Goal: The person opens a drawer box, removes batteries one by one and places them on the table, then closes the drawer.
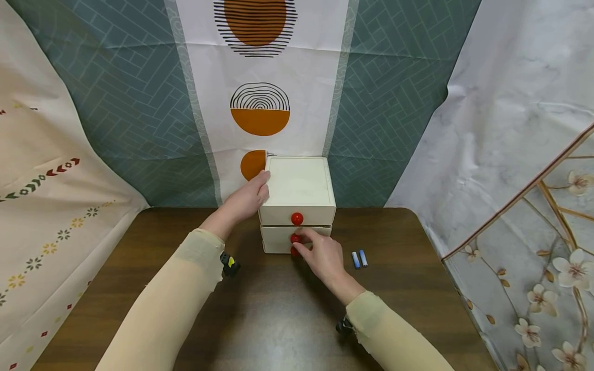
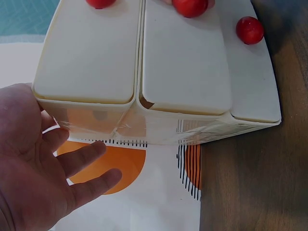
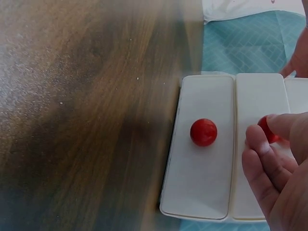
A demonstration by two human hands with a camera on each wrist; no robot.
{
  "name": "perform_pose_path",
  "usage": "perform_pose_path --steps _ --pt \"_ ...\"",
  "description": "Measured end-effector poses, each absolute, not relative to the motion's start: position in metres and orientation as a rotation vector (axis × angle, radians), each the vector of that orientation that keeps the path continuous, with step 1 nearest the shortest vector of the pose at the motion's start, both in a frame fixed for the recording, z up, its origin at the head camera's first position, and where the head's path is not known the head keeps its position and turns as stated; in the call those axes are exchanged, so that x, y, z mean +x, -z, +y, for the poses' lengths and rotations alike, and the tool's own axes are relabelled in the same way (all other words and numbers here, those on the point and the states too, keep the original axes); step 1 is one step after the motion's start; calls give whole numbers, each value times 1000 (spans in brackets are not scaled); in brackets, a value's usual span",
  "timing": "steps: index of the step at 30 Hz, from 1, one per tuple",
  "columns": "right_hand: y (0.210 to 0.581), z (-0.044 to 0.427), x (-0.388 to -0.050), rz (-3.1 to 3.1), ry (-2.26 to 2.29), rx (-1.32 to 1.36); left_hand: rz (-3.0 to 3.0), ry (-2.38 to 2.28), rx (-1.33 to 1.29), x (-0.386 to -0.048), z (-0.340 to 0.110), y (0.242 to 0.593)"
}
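A white mini chest of drawers [image 1: 299, 180] with three drawers and round red knobs stands against the back cloth. My right hand [image 1: 325, 255] pinches the middle drawer's knob [image 3: 265, 130] between thumb and fingers. In the left wrist view the middle drawer [image 2: 185, 62] sticks out slightly past the top one. Against the chest's left side, near its top, rests my left hand [image 1: 246, 200], its fingers [image 2: 89, 159] spread and loosely extended. The bottom knob [image 3: 203, 132] is untouched, and the top knob [image 1: 297, 219] is too.
Two small blue-and-white batteries [image 1: 356, 260] lie side by side on the brown wooden table [image 1: 274, 319], right of the chest. A patterned cloth [image 1: 394, 103] hangs behind the table, with white cloths at both sides.
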State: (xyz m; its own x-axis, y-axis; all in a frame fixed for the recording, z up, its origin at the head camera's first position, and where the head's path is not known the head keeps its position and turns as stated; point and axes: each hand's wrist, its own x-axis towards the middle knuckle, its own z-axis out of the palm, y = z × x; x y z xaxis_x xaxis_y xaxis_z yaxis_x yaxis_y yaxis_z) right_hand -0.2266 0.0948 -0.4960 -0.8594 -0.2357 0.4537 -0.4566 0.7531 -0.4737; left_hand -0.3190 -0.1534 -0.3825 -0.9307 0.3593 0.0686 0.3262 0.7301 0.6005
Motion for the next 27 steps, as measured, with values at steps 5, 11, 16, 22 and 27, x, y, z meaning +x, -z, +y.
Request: perform_pose_path --steps 5,11,16,22,27 --pt "495 96 -220 -2577 -847 535 2873 -977 568 -320 -154 383" --pt "494 98 -212 -2590 -839 542 2861 -983 572 -319 -154 383" --pt "494 100 -206 -2597 -830 544 2859 -1000 566 -319 -154 383" --pt "494 100 -198 -2585 -831 569 2854 -1018 555 -317 -153 383" --pt "494 101 -192 -2586 -820 575 2853 -1032 553 -316 -153 382"
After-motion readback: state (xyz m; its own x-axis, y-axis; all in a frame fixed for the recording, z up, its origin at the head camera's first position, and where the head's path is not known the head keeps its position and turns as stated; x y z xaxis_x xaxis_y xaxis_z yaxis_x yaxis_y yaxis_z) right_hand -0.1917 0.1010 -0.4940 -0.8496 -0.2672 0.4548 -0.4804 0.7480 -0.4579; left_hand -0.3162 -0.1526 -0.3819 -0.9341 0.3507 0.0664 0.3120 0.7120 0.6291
